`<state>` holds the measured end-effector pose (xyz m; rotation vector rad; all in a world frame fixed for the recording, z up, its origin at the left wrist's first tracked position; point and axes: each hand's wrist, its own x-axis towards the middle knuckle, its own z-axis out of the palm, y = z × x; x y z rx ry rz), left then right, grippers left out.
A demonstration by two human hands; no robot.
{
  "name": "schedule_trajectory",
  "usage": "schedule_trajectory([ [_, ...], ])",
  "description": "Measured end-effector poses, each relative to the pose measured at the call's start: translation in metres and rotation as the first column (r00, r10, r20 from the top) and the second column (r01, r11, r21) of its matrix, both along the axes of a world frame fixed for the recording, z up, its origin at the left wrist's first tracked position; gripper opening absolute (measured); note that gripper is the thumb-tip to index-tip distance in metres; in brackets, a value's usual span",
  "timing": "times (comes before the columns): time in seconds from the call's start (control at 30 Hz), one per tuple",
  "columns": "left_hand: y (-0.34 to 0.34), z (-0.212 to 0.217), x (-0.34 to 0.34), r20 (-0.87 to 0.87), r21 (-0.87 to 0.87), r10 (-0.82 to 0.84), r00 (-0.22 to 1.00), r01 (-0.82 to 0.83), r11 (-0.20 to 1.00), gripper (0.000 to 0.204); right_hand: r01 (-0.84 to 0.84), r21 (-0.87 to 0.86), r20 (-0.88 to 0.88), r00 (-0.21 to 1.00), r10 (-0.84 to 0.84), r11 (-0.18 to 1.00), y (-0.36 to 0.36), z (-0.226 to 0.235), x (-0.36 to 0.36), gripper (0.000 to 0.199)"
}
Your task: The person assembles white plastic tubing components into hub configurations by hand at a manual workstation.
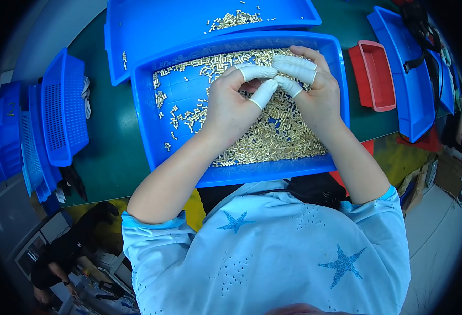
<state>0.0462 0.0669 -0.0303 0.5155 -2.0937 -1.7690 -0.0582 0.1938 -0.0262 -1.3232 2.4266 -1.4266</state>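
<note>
A blue tray [176,97] lies before me, holding a great many small brass-coloured metal pieces [273,139], heaped most thickly at its right and near side. Above them, my left hand [236,100] and my right hand [315,86] meet with their fingertips together. White finger cots cover the thumbs and some fingers of both. Each hand is closed in a pinch, thumb against finger. Whatever the fingertips hold is too small or too hidden to make out.
Behind stands a second blue tray [163,23] with fewer brass pieces. A red bin [354,68] and long blue bins [412,100] are at the right. Perforated blue baskets [65,105] stand on edge at the left of the green tabletop [105,152]. Another person [65,252] is at lower left.
</note>
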Motion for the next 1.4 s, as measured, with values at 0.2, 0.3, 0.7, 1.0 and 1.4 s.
schedule_trajectory([
  [0.2,0.0,0.001,-0.001,0.054,0.005,-0.002,0.999,0.002,1.0,0.02,-0.006,0.078,0.176,0.984,-0.008,0.997,0.004,0.001,0.001,0.028],
  [0.3,0.001,0.001,-0.001,0.048,0.048,0.0,0.999,-0.002,0.999,0.019,-0.01,0.112,0.266,0.964,-0.021,0.994,0.003,0.0,0.001,0.027],
  [0.7,0.001,0.007,0.001,0.128,-0.022,-0.021,0.992,0.024,0.999,0.019,-0.015,0.118,0.584,0.81,-0.058,0.993,0.001,-0.003,-0.001,0.022],
  [1.0,-0.003,0.005,0.001,0.18,-0.055,-0.035,0.983,0.046,0.997,0.02,-0.035,0.062,0.602,0.798,-0.01,0.997,0.0,-0.007,0.0,0.02],
  [1.4,-0.029,0.001,-0.008,-0.001,0.053,0.194,0.981,-0.194,0.98,0.025,0.051,0.246,0.114,0.99,-0.081,0.968,-0.073,0.022,-0.095,0.027],
])
